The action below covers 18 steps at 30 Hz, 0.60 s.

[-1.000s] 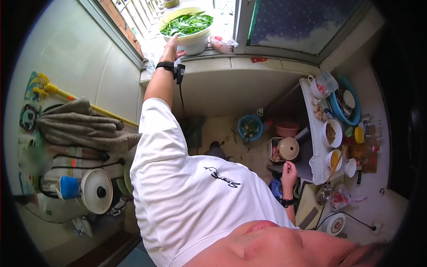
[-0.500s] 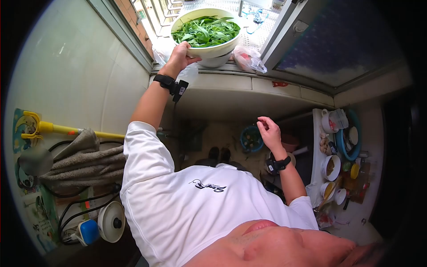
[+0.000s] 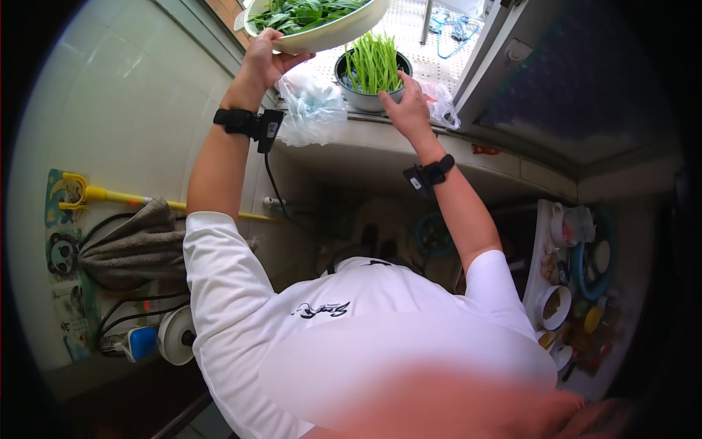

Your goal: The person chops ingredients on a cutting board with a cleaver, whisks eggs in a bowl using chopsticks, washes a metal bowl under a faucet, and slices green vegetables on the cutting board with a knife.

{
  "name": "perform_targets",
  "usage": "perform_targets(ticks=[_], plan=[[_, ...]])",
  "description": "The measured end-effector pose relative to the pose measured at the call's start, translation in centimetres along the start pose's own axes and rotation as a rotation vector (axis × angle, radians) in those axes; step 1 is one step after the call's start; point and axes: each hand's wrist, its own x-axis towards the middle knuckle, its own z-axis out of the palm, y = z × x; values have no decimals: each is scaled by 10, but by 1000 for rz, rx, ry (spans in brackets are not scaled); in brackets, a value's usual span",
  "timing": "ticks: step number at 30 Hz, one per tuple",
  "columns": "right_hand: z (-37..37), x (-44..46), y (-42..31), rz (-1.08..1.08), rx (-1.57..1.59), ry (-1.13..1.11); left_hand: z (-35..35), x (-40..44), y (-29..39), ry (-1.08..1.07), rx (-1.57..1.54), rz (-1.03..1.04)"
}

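Observation:
My left hand (image 3: 265,62) grips the near rim of a pale basin (image 3: 329,35) heaped with green leaves (image 3: 300,13); the basin is tilted and raised beside the window. To its right, a grey pot (image 3: 365,100) on the sill holds upright green stems (image 3: 374,64). My right hand (image 3: 407,101) is at the pot's right side, thumb and fingers apart around its near rim. Whether it bears any of the pot's weight cannot be made out. A clear plastic bag (image 3: 311,110) lies on the sill between my hands.
Another plastic bag (image 3: 442,104) sits right of the pot. An open window frame (image 3: 486,55) stands at the right. Bowls (image 3: 554,306) and a blue basin (image 3: 591,260) are on the right counter. A towel (image 3: 139,249) and a yellow pole (image 3: 117,196) are at the left.
The leaf basin has been lifted off the pot and moved up and left, uncovering the stems. My right hand has risen from low at the right to the pot.

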Motion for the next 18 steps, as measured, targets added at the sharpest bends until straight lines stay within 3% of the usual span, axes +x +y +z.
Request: perform_targets(ticks=[2, 4, 8, 12, 18], plan=[[24, 35, 11, -63, -126, 56, -2, 2, 1, -16, -7, 58], [46, 60, 22, 209, -108, -292, -9, 8, -5, -41, -73, 55], [88, 90, 47, 464, -498, -368, -7, 14, -7, -41, -167, 62], [98, 114, 52, 786, -317, -468, -8, 9, -6, -42, -185, 99], [121, 112, 18, 822, -481, -496, -8, 8, 0, -42, -232, 100]])
